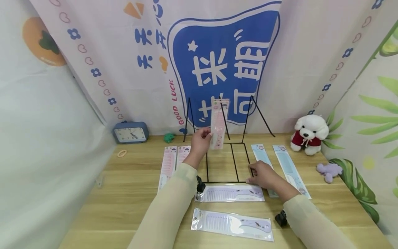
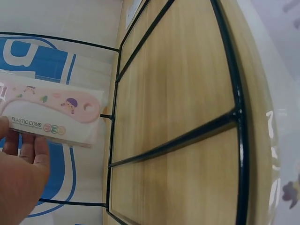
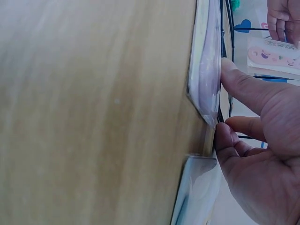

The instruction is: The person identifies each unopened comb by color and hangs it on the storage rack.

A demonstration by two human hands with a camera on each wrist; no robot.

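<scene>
My left hand [image 1: 200, 143] pinches a pink plastic comb in a clear packet [image 1: 219, 124], held upright at the back of a black wire rack [image 1: 222, 182]. A second packet edge shows just behind its top right. In the left wrist view, the pink comb's handle [image 2: 84, 105] and printed card stand out against the backdrop. The thumb and fingers of my right hand [image 1: 264, 174] hold the rack's front right corner. A packaged purple comb [image 1: 230, 193] lies along the rack's front edge, close to the right thumb [image 3: 239, 82].
Another purple comb [image 1: 233, 224] lies nearer the front. Two pink combs [image 1: 168, 164] are left of the rack, and two blue combs [image 1: 289, 167] right. Around them sit a blue clock [image 1: 130, 132], green figure [image 1: 169, 137], wooden ring [image 1: 122, 153], white plush dog [image 1: 309, 133] and purple toy [image 1: 329, 171].
</scene>
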